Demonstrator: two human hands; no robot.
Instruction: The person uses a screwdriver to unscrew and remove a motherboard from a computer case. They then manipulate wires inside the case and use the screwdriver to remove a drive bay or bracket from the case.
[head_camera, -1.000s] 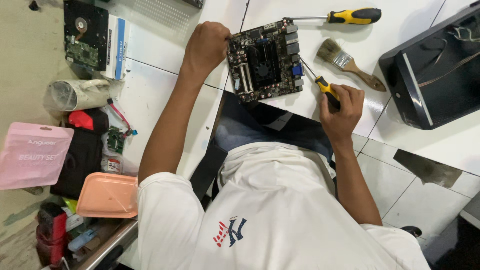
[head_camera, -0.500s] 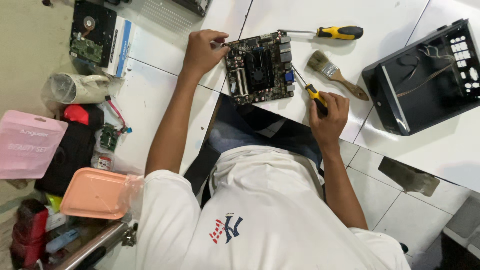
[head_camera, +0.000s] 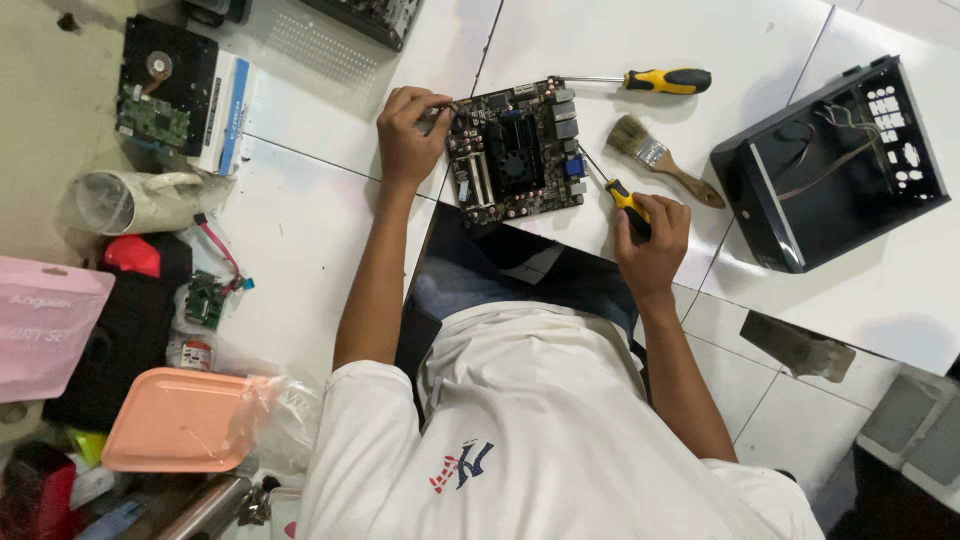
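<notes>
Your right hand (head_camera: 652, 238) is wrapping its grip shut around the yellow-and-black handle of a screwdriver (head_camera: 618, 198), whose thin shaft is slanting up toward the right edge of the circuit board (head_camera: 515, 152), near a blue connector there. Your left hand (head_camera: 408, 132) is pressing its fingers together at the board's upper left corner, pinching at the edge; whether anything small is sitting between the fingertips cannot be told. The circuit board is lying flat on the white tiled counter (head_camera: 320, 210), directly ahead of you, between your two hands, its dark fan facing up at the middle. Just above the board a second screwdriver (head_camera: 660, 80) with a yellow-and-black handle is lying on its side, untouched. Just right of your right hand a paintbrush (head_camera: 660, 160) with a wooden handle is resting, bristles pointing toward the board. Farther right a black open computer case (head_camera: 835, 160) is sitting with loose wires inside. Well to the left a hard drive (head_camera: 165, 85) is lying on a white box, with a roll in clear plastic (head_camera: 135, 200) below it, a small green board (head_camera: 205, 300), a pink pouch (head_camera: 45, 325) and a salmon tray (head_camera: 180, 420).
</notes>
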